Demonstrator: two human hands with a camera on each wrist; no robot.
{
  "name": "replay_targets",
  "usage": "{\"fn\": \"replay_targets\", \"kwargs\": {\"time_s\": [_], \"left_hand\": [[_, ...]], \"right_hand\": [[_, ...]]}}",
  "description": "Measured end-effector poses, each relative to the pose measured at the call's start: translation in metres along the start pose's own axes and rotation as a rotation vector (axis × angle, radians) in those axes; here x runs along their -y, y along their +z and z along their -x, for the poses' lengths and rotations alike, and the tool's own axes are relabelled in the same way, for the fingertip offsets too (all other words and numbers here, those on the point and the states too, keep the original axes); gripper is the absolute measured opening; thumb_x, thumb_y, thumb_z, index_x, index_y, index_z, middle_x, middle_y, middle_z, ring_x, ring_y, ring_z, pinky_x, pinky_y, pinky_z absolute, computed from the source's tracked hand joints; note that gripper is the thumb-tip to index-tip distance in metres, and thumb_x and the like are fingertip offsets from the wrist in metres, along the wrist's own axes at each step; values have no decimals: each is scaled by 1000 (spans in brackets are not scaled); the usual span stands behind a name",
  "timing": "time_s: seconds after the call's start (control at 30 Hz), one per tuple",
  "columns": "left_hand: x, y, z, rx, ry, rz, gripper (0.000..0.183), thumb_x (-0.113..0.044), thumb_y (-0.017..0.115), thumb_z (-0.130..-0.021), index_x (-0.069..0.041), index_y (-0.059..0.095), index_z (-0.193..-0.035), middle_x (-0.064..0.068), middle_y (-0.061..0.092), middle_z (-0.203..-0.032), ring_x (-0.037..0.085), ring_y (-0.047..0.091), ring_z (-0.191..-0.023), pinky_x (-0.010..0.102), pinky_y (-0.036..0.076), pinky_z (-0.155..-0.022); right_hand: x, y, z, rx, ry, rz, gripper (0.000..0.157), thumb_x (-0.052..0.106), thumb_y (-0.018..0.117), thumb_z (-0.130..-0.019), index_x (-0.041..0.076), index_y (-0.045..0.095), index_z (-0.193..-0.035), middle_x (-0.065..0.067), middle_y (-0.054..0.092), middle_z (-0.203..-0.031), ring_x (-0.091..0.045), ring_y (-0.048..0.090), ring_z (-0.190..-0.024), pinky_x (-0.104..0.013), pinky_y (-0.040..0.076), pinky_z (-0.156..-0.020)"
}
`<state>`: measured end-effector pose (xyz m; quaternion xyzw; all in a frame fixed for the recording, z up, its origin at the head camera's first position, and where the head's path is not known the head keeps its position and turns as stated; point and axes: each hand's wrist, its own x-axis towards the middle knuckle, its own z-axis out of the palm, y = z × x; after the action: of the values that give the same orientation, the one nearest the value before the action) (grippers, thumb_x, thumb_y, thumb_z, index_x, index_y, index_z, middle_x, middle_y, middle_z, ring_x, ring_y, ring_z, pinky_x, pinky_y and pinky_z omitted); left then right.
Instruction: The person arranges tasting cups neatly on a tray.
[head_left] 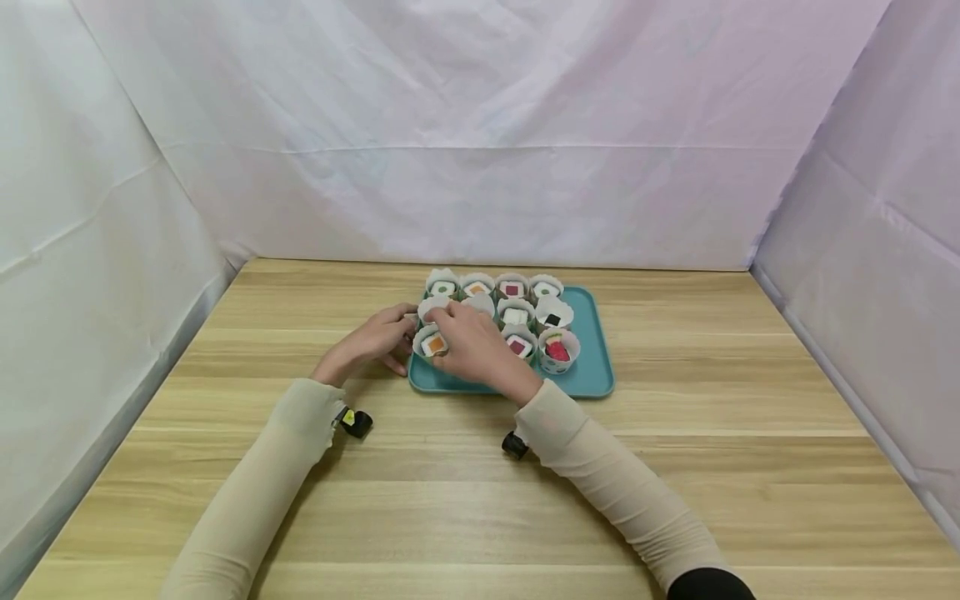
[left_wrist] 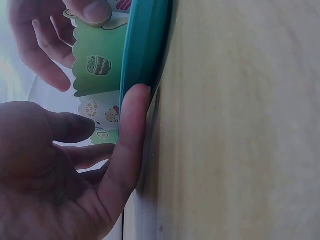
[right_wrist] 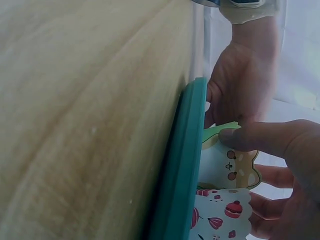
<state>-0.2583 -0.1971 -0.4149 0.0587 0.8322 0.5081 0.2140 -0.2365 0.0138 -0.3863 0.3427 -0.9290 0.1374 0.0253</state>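
On a teal tray point(head_left: 596, 354) stand several paper cups in rows. Many hold white sushi-like pieces with coloured centres. My right hand point(head_left: 476, 342) is over the front row, its thumb on the front wall of a bear-face paper cup point(right_wrist: 227, 165) and its fingers behind it. In the head view the hand hides that cup. A green paper cup point(left_wrist: 97, 65) stands at the tray's front left corner. My left hand point(head_left: 375, 333) is at the tray's left edge. One of its digits lies straight along the rim; the others reach toward the cups on that side.
A strawberry-like piece sits in a paper cup point(head_left: 557, 350) at the front right of the rows. The tray rests on a wooden table point(head_left: 450, 500), with white cloth point(head_left: 480, 200) hung behind and at the sides. Each wrist carries a small black camera point(head_left: 357, 423).
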Motion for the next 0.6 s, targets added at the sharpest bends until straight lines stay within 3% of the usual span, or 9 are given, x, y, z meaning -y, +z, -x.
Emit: {"fn": "replay_targets", "kwargs": {"time_s": [0.33, 0.47, 0.6], "left_hand": [[-1, 1, 1, 2, -4, 3, 53, -23, 31, -110, -10, 28, -162, 24, 54, -122, 29, 63, -96, 43, 66, -68], [0, 1, 0, 0, -4, 2, 53, -23, 31, -111, -11, 28, -162, 24, 55, -122, 29, 64, -96, 42, 66, -68], [2, 1, -1, -2, 4, 5, 54, -22, 33, -110, -9, 28, -162, 24, 55, -123, 28, 64, -94, 43, 66, -68]], "right_hand": [[0, 3, 1, 38, 51, -129, 62, 28, 79, -91, 12, 54, -145, -11, 63, -134, -22, 64, -98, -47, 56, -93], [1, 2, 1, 28, 49, -108, 64, 32, 81, -89, 13, 55, -145, -10, 64, -132, -23, 64, -99, -46, 56, -92], [1, 0, 3, 2, 48, -64, 67, 43, 82, -88, 15, 57, -142, -10, 64, -128, -22, 64, -97, -40, 57, -83]]}}
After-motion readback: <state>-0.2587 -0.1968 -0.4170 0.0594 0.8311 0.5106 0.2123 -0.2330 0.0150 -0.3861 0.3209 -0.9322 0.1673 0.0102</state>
